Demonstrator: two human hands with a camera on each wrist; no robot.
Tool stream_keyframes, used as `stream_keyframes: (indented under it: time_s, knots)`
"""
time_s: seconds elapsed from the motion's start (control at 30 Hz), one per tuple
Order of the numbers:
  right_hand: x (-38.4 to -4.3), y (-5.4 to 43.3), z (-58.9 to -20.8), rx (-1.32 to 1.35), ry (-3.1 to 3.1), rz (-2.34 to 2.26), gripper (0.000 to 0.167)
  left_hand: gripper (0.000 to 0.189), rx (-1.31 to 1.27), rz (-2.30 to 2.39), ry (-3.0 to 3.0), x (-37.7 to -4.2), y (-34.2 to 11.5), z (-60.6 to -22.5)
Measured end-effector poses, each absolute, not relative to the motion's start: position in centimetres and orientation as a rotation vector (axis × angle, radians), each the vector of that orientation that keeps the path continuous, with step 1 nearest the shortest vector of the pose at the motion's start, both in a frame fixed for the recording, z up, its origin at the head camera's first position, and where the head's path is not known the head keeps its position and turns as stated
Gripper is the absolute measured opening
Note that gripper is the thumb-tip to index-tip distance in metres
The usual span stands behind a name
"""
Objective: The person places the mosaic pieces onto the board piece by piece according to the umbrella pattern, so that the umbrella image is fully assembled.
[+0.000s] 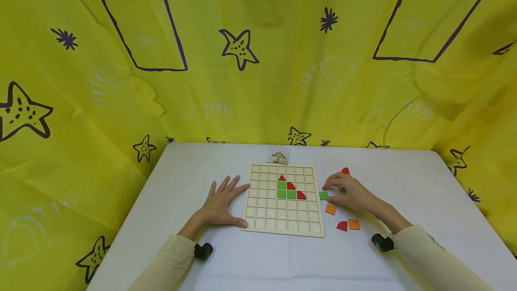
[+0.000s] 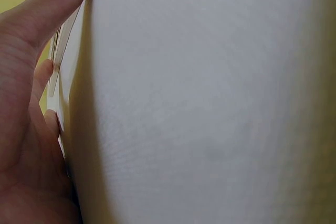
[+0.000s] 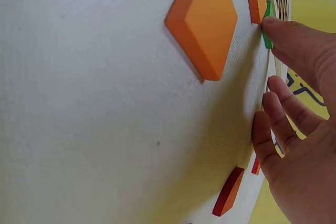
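A pale gridded board [image 1: 266, 223] lies on the white table. It bears a red triangle [image 1: 282, 177], several green squares [image 1: 291, 194] and two red quarter circles [image 1: 301, 195]. My left hand [image 1: 220, 205] rests spread at the board's left side, with index finger and thumb at its edge. Just off the right edge, my right hand [image 1: 351, 192] pinches a green square tile [image 1: 323, 196] between thumb and index finger. The thumb [image 3: 283, 30] lies against the tile in the right wrist view, while the other fingers are loosely bent.
Near the right hand lie two orange squares [image 1: 330, 209], a red quarter circle [image 1: 342, 226] and a partly hidden red piece [image 1: 345, 170]. Another red-orange piece [image 3: 229, 192] shows in the right wrist view. Behind the board lies a pattern card [image 1: 278, 155]. A yellow curtain [image 1: 266, 93] hangs beyond.
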State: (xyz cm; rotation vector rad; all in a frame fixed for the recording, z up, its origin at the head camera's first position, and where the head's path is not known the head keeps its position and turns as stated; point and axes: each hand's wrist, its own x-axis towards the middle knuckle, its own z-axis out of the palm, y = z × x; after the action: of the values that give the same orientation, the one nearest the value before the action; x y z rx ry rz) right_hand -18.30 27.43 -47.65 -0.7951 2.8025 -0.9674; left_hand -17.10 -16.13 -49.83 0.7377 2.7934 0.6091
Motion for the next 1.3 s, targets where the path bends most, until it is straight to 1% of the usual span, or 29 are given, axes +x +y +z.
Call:
stream_keyframes:
  time_s: [0.33, 1.07, 1.3]
  knots:
    - [-18.3, 27.5, -48.0, -0.745, 2.832, -0.958, 0.018, 0.111, 0.737, 0.611, 2.793, -17.1, -16.0, -49.7]
    - [-17.8, 27.4, -48.9, -0.704, 2.870, -1.002, 0.017, 0.112, 0.739, 0.606, 2.799, -17.1, -16.1, -49.9]
    - [-17.9, 27.3, -48.5, -0.733, 2.842, -0.990, 0.017, 0.112, 0.746, 0.611, 2.816, -17.0, -16.2, -50.2]
